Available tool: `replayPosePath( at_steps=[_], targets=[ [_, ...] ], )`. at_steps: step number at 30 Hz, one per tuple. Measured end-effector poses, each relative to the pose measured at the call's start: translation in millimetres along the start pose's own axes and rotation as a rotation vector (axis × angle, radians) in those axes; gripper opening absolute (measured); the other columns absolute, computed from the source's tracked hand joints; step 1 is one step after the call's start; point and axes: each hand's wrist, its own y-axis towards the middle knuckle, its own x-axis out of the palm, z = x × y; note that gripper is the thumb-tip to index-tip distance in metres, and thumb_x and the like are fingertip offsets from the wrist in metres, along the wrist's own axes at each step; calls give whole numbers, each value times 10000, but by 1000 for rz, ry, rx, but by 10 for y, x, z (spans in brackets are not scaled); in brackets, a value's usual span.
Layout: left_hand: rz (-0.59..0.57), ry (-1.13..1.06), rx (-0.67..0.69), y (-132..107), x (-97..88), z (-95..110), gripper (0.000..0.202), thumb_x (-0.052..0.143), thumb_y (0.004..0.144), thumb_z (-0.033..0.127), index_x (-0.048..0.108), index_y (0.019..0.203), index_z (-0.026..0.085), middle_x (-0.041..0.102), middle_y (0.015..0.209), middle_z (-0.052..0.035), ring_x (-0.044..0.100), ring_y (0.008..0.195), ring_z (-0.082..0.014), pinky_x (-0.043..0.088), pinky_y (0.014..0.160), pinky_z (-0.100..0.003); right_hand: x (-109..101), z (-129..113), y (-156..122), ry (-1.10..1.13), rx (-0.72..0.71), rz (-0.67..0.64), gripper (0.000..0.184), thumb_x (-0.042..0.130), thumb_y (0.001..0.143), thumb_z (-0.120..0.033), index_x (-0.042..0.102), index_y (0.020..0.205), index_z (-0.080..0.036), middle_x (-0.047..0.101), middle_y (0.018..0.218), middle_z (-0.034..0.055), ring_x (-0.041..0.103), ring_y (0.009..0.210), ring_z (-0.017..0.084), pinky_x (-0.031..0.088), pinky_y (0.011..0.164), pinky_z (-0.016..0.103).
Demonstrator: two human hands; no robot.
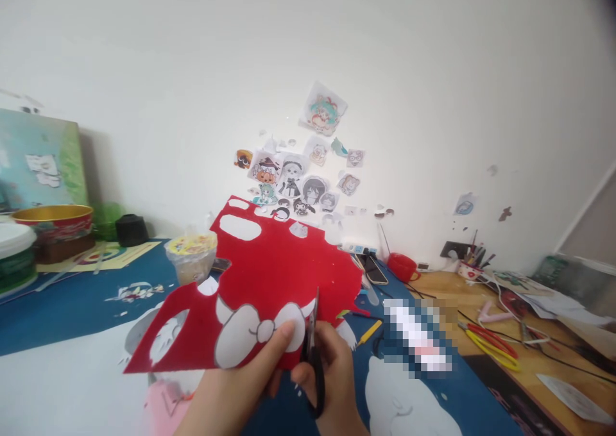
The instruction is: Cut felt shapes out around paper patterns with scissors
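Observation:
My left hand (240,378) pinches the lower edge of a red felt sheet (269,276), thumb pressed on a white bow shape drawn on it. The sheet is held up, tilted, with several white cut-out holes. My right hand (334,378) grips black scissors (312,352), the blades pointing up and biting into the sheet's lower edge just right of the bow.
A blue mat (72,301) covers the table, with white paper scraps (404,404) on it. A plastic cup (191,256), a red-and-gold tub (55,227) and a black pot (131,229) stand at left. Red bowl (402,266), pen cup (469,269), pliers (491,343) at right. Stickers (298,173) on the wall.

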Motion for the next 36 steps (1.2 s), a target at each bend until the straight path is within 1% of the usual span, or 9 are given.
replayPosePath(
  at_steps=[4,7,12,14,19,22,27,29,36],
  targets=[
    [-66,-2,-82,13,1,2,378,626,546,599,499,526,245,550,448,1,552,532,-199,433,490,-260,-21,-52,31,-28,21,-19,658,634,513,-741,610,790,-145,521,543,-12,486,508,140,446,503,234],
    [-172,-52,-135,3,36,-4,482,590,562,651,400,414,234,436,367,16,432,393,-141,318,382,-248,-20,-84,37,-32,11,-28,669,631,514,-745,610,809,-145,539,569,2,480,506,140,409,465,225],
    [-245,-156,-158,16,24,2,571,484,649,681,327,360,214,330,326,42,322,329,-86,257,374,-226,-97,-115,31,-13,31,-170,627,565,612,-739,601,777,-135,560,601,20,508,516,139,380,473,223],
    [-297,-99,-120,53,-40,11,564,506,658,652,324,355,213,324,310,43,314,322,-84,272,386,-229,-188,-146,57,-29,59,-258,619,558,626,-736,590,731,-126,557,611,27,507,537,135,379,496,225],
    [-321,-63,-140,170,-214,18,526,547,661,607,355,379,207,352,315,44,320,324,-82,213,375,-217,-473,-287,176,-78,211,-587,692,590,591,-726,609,926,-121,560,604,5,470,518,112,372,501,215],
    [-395,5,-108,227,-283,7,569,529,689,597,342,330,198,342,303,35,312,315,-76,204,382,-220,-602,-380,214,-97,313,-688,686,623,552,-714,635,932,-144,569,614,1,495,527,123,382,493,208],
    [-550,58,-43,320,-367,-69,569,460,747,587,366,344,197,353,320,33,334,329,-84,252,396,-228,-696,-536,224,-132,646,-1018,439,721,606,-484,675,901,-160,563,584,-28,473,461,90,368,446,172],
    [-604,53,-12,353,-378,-130,561,452,747,600,384,367,193,372,338,33,338,341,-82,246,394,-226,-698,-563,216,-152,638,-1042,373,719,625,-426,688,892,-168,566,583,-31,496,480,93,396,476,173],
    [-794,-47,-23,390,-347,-247,422,570,685,575,501,533,188,420,380,56,322,353,-75,170,354,-217,-716,-454,235,-152,590,-971,248,706,666,-349,709,835,-169,603,562,-10,522,424,98,375,369,157]
  ],
)
